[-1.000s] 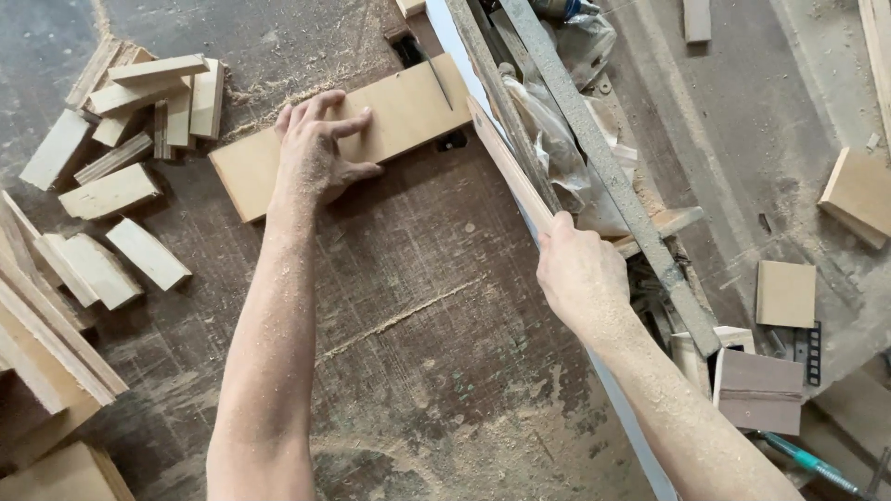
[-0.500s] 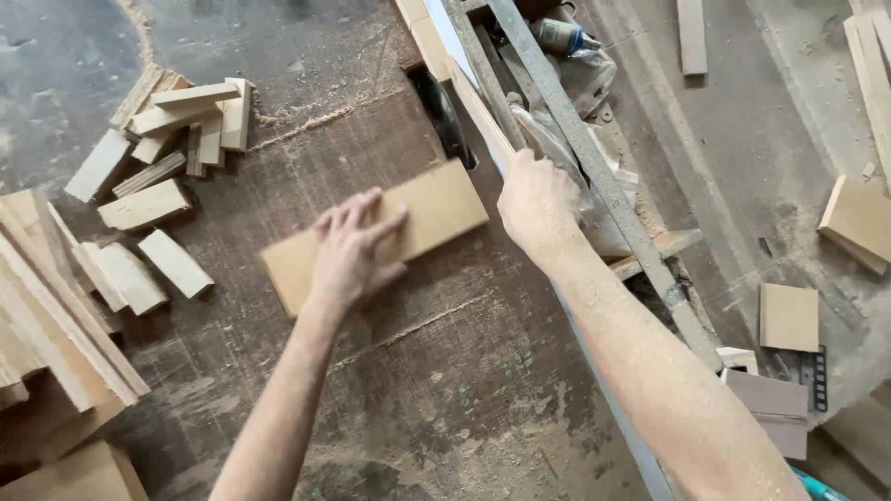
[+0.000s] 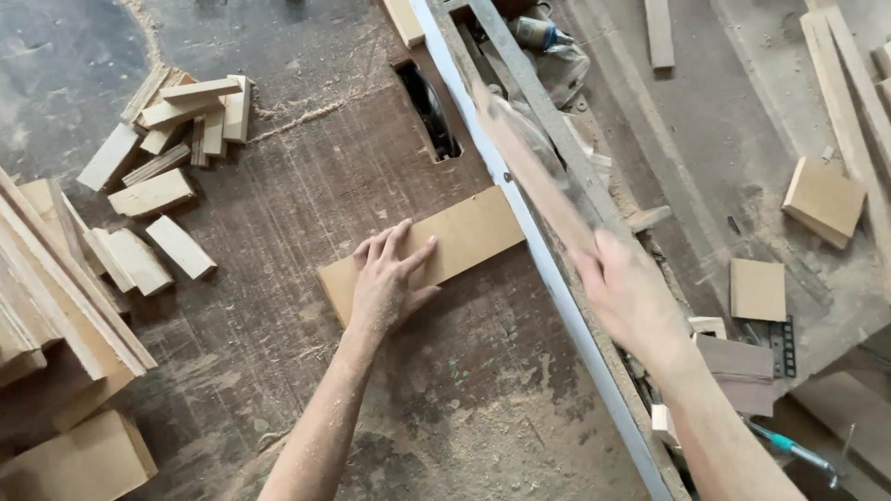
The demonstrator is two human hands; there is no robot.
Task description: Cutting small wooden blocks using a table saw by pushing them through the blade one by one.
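Observation:
My left hand [image 3: 388, 283] lies flat, fingers spread, on a flat rectangular wooden board [image 3: 464, 237] resting on the brown saw table [image 3: 306, 186]. The board's right end touches the white table edge rail [image 3: 548, 269]. The saw blade [image 3: 432, 111] sits in its slot beyond the board, apart from it. Past the table's right edge, my right hand [image 3: 631, 301] is closed on a long thin wooden strip [image 3: 534, 162], which is blurred and points up-left.
Several short wood offcuts [image 3: 162, 139] lie heaped at the table's far left, and long slats [image 3: 56, 288] are stacked at the left edge. On the dusty floor [image 3: 715, 139] to the right are square wood pieces [image 3: 756, 289], planks and a blue-handled tool [image 3: 789, 450].
The board has slid back toward me and right under my left hand, away from the blade. My right hand pulled back to the right with the thin strip.

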